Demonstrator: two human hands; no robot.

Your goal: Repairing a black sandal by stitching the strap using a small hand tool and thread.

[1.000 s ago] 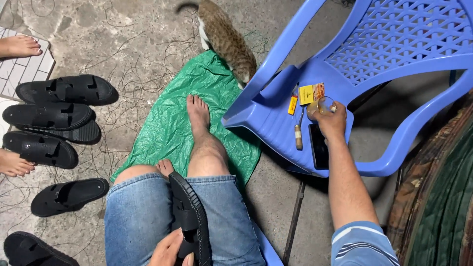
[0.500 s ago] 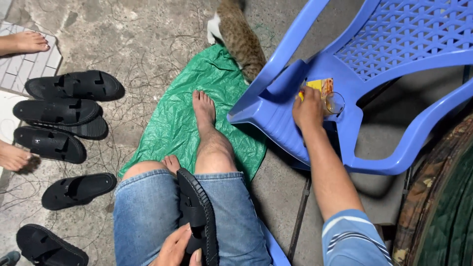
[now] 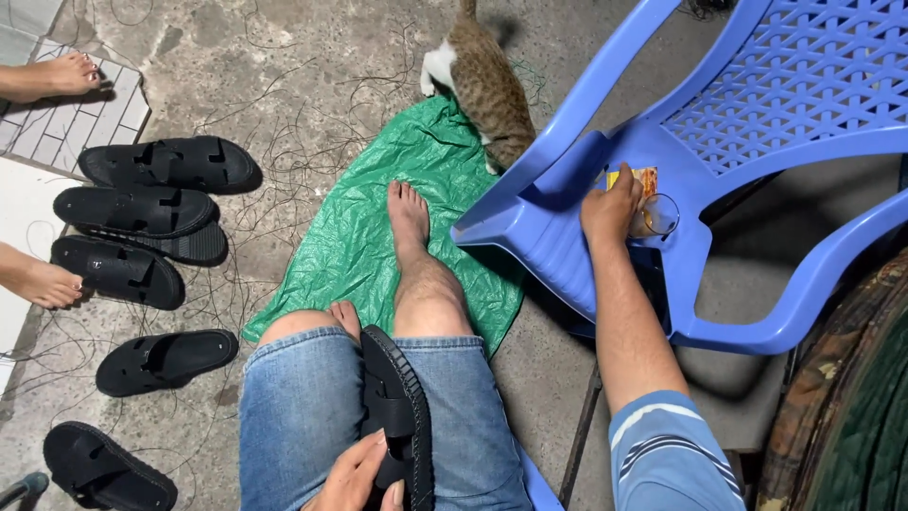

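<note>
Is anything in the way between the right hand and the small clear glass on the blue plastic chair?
Nothing visible: the right hand already rests beside the small clear glass on the blue plastic chair seat.

This is looking like an informal home workshop for sandal making, set up on a bare floor. Around the green plastic sheet (image 3: 378, 227), cracked concrete floor (image 3: 284, 76) is showing, littered with thin black trimmings. Left of the sheet, finished black sandals (image 3: 151, 213) are lying in a row. Right of it, a blue plastic chair (image 3: 757, 123) is serving as a worktop, and a tabby cat (image 3: 487, 90) is wandering along the sheet's far edge.
</note>
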